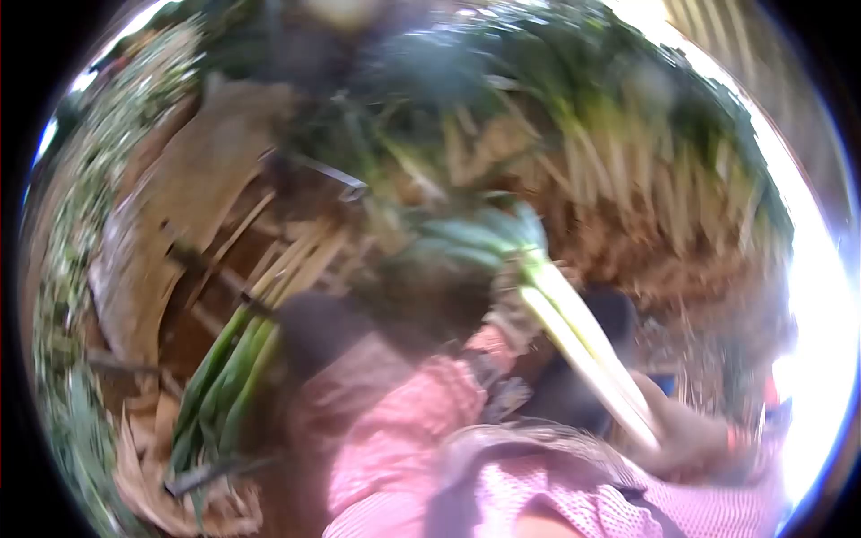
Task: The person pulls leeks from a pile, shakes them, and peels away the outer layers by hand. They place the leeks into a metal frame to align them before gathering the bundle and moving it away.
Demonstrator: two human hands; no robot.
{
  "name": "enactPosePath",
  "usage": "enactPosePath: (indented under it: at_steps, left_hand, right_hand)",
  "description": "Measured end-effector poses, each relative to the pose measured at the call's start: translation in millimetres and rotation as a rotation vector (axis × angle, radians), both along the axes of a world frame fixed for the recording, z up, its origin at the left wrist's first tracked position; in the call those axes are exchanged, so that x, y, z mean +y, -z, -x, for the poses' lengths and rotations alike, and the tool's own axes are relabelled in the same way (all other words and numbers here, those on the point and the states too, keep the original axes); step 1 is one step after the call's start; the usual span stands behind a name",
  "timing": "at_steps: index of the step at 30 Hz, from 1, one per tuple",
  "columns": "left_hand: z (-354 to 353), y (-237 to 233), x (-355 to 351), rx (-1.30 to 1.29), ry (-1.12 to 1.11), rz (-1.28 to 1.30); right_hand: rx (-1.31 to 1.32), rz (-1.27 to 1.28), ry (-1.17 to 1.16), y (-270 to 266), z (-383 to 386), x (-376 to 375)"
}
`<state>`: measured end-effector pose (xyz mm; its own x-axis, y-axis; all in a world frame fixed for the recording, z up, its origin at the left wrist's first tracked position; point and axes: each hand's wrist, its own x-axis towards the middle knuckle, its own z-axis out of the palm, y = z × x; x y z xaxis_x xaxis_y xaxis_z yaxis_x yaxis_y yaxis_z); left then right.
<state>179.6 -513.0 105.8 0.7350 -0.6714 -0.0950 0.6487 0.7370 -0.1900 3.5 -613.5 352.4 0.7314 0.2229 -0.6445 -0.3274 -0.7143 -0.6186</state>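
Observation:
Two or so long green onions (587, 350), with thick white stalks, slant across in front of my body. My left hand (513, 309), in a dirty pale glove, is closed around them where the white turns to green. The green leaves bend away to the left above this hand. My right hand (686, 438) is at the root ends, its fingers curled behind the stalks and blurred by motion. Beside my left knee, a bunch of green onions (235, 381) lies with its leaves toward me and its pale stalks pointing away.
A thick row of green onions (628, 161) leans along the back right, roots down on brown soil (628, 260). Brown sheet material (193, 188) lies at the left, beside scattered green leaf trimmings (94, 179). A dark bar (215, 273) crosses near the bunch.

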Motion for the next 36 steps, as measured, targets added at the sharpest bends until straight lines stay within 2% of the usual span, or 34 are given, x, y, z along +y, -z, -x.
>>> enactPosePath:
  at_steps: [1,2,3,4,5,6,8,10,11,13,14,15,17,19,20,21,22,23,24,25,26,27,29,30,32,33,34,35,36]
  left_hand:
    - [-26.1,11.7,-20.0,-0.091,0.054,0.597]
    - [-41.1,-13.7,-4.3,-0.191,-0.038,0.439]
    - [-56.2,-40.7,12.3,-0.286,-0.123,0.262]
    - [-72.3,-67.2,28.6,-0.366,-0.197,0.081]
    - [-70.2,-113.4,69.2,-0.391,-0.273,0.055]
    - [-89.1,-120.5,87.0,-0.468,-0.407,-0.001]
    - [-99.0,-135.7,151.3,-0.557,-0.595,-0.093]
    - [-88.2,-147.6,236.6,-0.647,-0.809,-0.251]
    - [-72.4,-151.9,288.5,-0.697,-0.942,-0.357]
    - [-35.4,-158.5,378.4,-0.758,-1.257,-0.627]
    - [-14.3,-161.1,421.4,-0.760,-1.425,-0.792]
    - [3.5,-156.3,453.3,-0.686,-1.582,-0.954]
    - [17.2,-112.6,493.0,-0.347,-1.805,-1.130]
    - [3.5,-28.1,511.3,0.096,-1.927,-1.131]
    - [5.0,37.6,537.2,0.100,-1.847,-1.008]
    - [-7.4,72.3,529.5,0.229,-1.763,-0.993]
    - [-14.2,110.6,510.9,0.378,-1.668,-0.826]
    - [-20.4,137.5,499.3,0.396,-1.531,-0.550]
    - [-38.0,115.4,467.0,0.826,-1.352,-0.687]
    - [-43.3,133.9,458.5,0.569,-1.344,-0.620]
    - [-43.3,151.0,453.2,0.314,-1.322,-0.547]
    - [-37.9,143.7,447.6,0.333,-1.140,-0.497]
    - [-10.0,161.5,433.7,0.453,-0.879,-0.663]
    - [-3.1,149.9,425.1,0.432,-0.858,-1.040]
    - [8.7,128.8,411.8,0.363,-0.736,-1.783]
    - [12.4,126.3,418.3,0.167,-0.687,-2.174]
    - [20.2,123.0,431.5,-0.063,-0.599,-2.545]
    - [26.0,120.3,442.8,-0.341,-0.476,-2.893]
    - [26.7,124.1,450.9,-0.339,-0.406,-2.980]
  right_hand:
    - [-0.022,0.071,0.066,-6.3,3.7,17.2]
    - [-0.041,0.138,0.134,-12.5,6.9,34.0]
    - [-0.010,0.418,0.244,-31.4,2.7,66.5]
    - [-0.216,0.352,0.268,-20.1,5.0,77.0]
    - [-0.422,0.276,0.303,-3.3,6.7,81.8]
    - [-0.662,0.312,-0.048,7.7,-18.8,69.2]
    - [-0.928,0.295,-0.417,23.1,-75.5,64.9]
    - [-1.115,0.220,-0.546,29.4,-145.1,111.3]
    - [-1.297,0.156,-0.628,37.7,-182.6,144.4]
    - [-1.279,0.060,-0.641,64.6,-256.4,215.7]
    - [-1.047,0.078,-0.656,68.6,-278.2,263.7]
    - [-0.826,0.116,-0.651,72.4,-299.8,311.5]
    - [-0.955,0.120,-0.903,130.8,-350.0,378.1]
    - [-1.070,0.072,-1.040,210.1,-398.1,426.4]
    - [-1.007,0.137,-1.028,241.3,-413.2,440.9]
    - [-0.942,0.210,-1.017,272.7,-428.4,448.5]
    - [-0.950,0.339,-0.987,304.2,-447.0,454.9]
    - [-0.953,0.478,-0.952,334.4,-459.7,458.7]
    - [-1.048,0.529,-0.929,366.1,-473.5,449.4]
    - [-1.145,0.582,-0.900,389.2,-483.3,435.7]
    - [-1.050,0.596,-0.843,391.7,-482.9,426.2]
    - [-0.953,0.603,-0.791,393.7,-478.6,417.4]
    - [-1.205,0.468,-0.780,419.4,-482.8,399.0]
    - [-1.430,0.384,-0.786,423.7,-477.2,392.8]
    - [-1.409,0.257,-1.020,434.6,-469.7,389.4]
    - [-1.387,0.197,-1.136,430.5,-460.2,387.9]
    - [-1.266,0.281,-1.137,426.5,-452.9,389.1]
    - [-1.057,0.196,-1.053,433.7,-452.6,395.3]
    - [-0.858,0.116,-0.957,430.3,-456.7,406.3]
